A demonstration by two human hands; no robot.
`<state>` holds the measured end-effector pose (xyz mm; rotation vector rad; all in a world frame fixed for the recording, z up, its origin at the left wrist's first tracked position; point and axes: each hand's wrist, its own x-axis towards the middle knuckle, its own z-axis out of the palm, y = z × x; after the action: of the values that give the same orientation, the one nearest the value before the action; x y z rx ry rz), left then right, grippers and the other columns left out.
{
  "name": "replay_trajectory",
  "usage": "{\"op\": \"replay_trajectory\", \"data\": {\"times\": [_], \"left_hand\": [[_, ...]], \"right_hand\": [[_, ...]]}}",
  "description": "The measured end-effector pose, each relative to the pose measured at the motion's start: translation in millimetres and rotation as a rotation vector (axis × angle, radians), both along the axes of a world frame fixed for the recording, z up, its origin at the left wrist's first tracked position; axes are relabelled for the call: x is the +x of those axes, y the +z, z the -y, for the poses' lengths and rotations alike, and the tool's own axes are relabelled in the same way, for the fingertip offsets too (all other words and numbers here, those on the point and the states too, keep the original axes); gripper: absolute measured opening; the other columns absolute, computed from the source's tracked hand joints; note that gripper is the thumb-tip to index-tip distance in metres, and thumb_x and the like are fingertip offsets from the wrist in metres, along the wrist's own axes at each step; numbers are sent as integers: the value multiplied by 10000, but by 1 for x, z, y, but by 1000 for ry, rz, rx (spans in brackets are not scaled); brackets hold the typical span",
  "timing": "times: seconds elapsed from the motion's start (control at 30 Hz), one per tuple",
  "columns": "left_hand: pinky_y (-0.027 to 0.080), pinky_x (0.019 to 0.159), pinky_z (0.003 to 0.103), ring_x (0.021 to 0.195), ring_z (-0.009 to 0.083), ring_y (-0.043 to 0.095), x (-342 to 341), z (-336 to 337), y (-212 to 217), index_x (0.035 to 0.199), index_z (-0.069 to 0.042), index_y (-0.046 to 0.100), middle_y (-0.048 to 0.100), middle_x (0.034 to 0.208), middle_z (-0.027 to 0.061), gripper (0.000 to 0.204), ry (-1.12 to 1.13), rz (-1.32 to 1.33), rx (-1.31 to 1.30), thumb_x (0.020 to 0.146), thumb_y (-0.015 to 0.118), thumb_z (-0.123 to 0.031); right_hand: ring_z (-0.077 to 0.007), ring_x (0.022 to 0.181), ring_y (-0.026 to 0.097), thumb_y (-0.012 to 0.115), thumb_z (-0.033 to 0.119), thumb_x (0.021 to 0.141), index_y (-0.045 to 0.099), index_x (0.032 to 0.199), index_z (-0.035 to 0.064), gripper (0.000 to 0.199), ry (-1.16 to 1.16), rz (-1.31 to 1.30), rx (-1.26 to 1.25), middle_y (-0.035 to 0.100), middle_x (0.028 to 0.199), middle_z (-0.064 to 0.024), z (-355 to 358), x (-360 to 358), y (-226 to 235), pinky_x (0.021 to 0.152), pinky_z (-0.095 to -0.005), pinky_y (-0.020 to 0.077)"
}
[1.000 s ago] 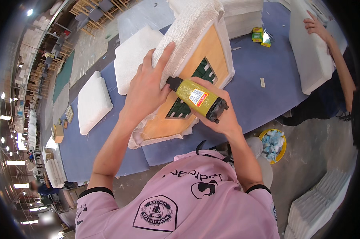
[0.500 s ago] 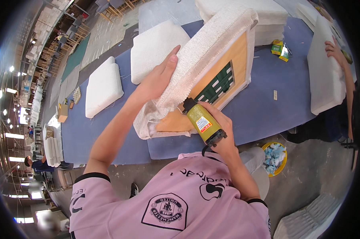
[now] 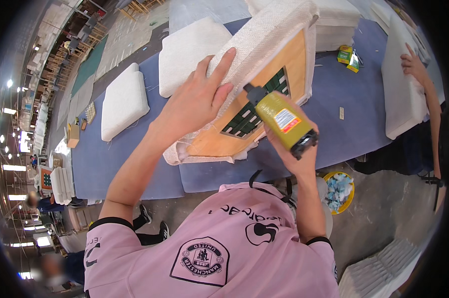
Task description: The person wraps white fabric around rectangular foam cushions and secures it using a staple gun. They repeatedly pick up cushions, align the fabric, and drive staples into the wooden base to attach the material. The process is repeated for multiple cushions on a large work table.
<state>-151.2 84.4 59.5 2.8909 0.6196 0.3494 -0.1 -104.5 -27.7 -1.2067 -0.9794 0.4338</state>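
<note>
A white-upholstered seat cushion (image 3: 270,35) stands tilted on edge on the blue table, its plywood underside (image 3: 296,57) facing right. Dark green webbing (image 3: 242,120) shows through an opening in the wood. On the fabric side lies my left hand (image 3: 194,97), fingers spread and thumb apart. My right hand (image 3: 296,156) is closed around a yellow-green electric staple gun (image 3: 279,118) with a black nose. That nose points up and left in front of the underside; I cannot tell whether it touches. Loose fabric edges hang at the cushion's lower left end.
More white cushions (image 3: 125,102) lie on the blue table (image 3: 353,94), with a stack behind. Small yellow-green boxes (image 3: 347,57) sit at the back right. A co-worker's hand (image 3: 414,64) holds another cushion at far right. A yellow bucket of scraps (image 3: 352,196) stands on the floor.
The staple gun has moved right and up, away from the fabric edge near the lower corner. My left hand has slid lower along the fabric and spread its fingers.
</note>
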Motion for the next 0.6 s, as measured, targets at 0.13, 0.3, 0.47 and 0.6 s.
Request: {"op": "replay_trajectory", "data": {"times": [0.13,0.3,0.47,0.6], "left_hand": [[493,1057,534,1244,566,565,-5,-6,7,1684,-260,204,425,1497,381,668,-53,-63,-33,1090,509,-283],[561,966,535,1207,558,603,-3,-1,5,1672,-309,218,400,1510,386,705,-53,-78,40,1063,573,-303],[560,976,542,1209,569,599,0,2,1,1677,-315,175,391,1512,392,844,-40,-73,40,1001,672,-224],[549,1001,540,1243,574,575,0,3,4,1677,-311,173,381,1515,397,933,-35,-76,30,942,737,-201]], "right_hand": [[-139,1091,695,791,-10,852,604,1403,-53,583,3,95,80,748,1230,-128,-10,-4,17,996,-299,529],[-156,1102,694,775,-28,829,574,1434,-39,638,27,93,48,734,1257,-159,-13,-16,3,1016,-323,519],[-175,1102,703,783,-14,812,586,1414,-15,633,73,34,-27,735,1247,-172,-11,-13,0,1010,-321,521],[-288,1092,740,820,6,737,613,1375,14,671,94,58,53,731,1246,-178,-12,-9,-8,966,-332,539]]}}
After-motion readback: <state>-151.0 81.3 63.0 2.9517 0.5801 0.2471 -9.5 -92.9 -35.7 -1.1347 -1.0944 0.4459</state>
